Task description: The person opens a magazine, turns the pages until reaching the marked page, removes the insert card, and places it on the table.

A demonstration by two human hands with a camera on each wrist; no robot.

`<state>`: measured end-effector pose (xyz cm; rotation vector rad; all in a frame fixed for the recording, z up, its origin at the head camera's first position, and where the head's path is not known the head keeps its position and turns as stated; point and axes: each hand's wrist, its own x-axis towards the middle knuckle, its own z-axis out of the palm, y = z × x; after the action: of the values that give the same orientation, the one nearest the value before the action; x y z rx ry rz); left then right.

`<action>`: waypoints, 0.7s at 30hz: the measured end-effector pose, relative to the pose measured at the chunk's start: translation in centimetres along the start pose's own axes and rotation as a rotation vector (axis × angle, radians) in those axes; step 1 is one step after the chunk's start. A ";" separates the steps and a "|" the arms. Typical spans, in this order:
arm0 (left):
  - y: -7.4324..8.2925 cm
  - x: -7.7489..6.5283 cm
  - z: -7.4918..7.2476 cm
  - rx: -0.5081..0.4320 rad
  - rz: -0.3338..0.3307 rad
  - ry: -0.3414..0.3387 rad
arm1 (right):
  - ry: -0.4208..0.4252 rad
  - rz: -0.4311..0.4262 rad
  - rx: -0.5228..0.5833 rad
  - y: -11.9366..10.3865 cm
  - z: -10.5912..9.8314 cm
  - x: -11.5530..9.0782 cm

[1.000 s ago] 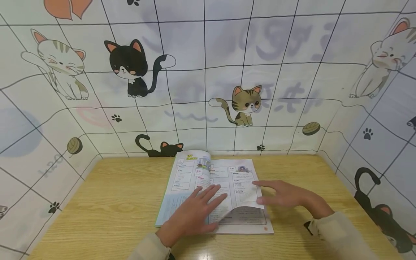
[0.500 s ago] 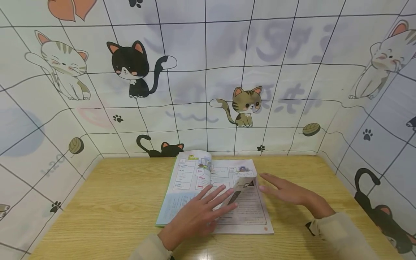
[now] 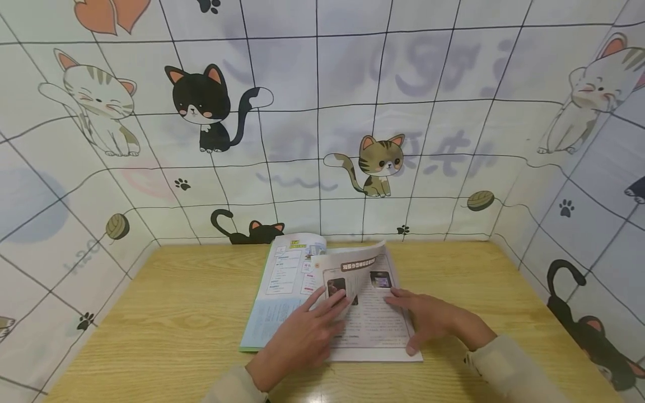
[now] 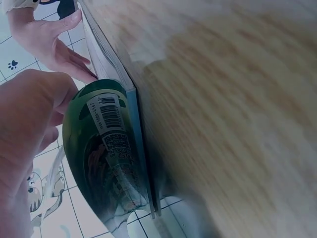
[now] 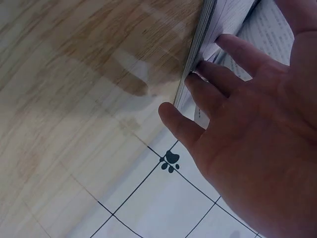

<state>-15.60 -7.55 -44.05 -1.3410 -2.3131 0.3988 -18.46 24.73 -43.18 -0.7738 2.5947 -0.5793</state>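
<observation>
An open book [image 3: 282,313] lies on the table, its left page printed with boxes and a pale blue lower part. One leaf [image 3: 330,268] stands curled up over the middle, its far corner raised, part of it leaning over the left page. My left hand [image 3: 304,333] touches this leaf with extended fingers. At the book's right side, my right hand [image 3: 438,319] has its fingers on the right page and its thumb by the lower corner. Its fingertips meet the page edges in the right wrist view. The left wrist view shows the green cover [image 4: 79,116] with a barcode.
The wooden table [image 3: 176,313] extends on both sides of the book. Behind it and at both sides hangs a white cloth [image 3: 297,134] with a black grid and cartoon cats.
The leaf has lifted from the right side and swung left, exposing a page with photos. My right hand has drawn off the leaf and come down onto the right page; the left stays near the middle.
</observation>
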 end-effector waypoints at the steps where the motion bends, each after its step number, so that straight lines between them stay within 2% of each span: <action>1: 0.0 0.0 0.0 -0.001 0.000 -0.003 | 0.002 0.005 -0.007 -0.2 0.0 0.0; 9: 0.0 0.0 0.0 -0.054 -0.020 -0.021 | 0.018 0.026 -0.037 -0.2 0.3 0.2; 15: 0.0 0.0 0.1 -0.075 -0.090 -0.030 | 0.027 0.012 -0.046 -0.2 0.3 0.3; 21: -0.1 -0.1 0.2 -0.070 -0.159 -0.071 | 0.041 -0.015 -0.074 -0.4 0.2 0.1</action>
<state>-15.74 -7.67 -44.18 -1.1813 -2.4922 0.3225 -18.28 24.28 -43.22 -0.8141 2.6631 -0.5116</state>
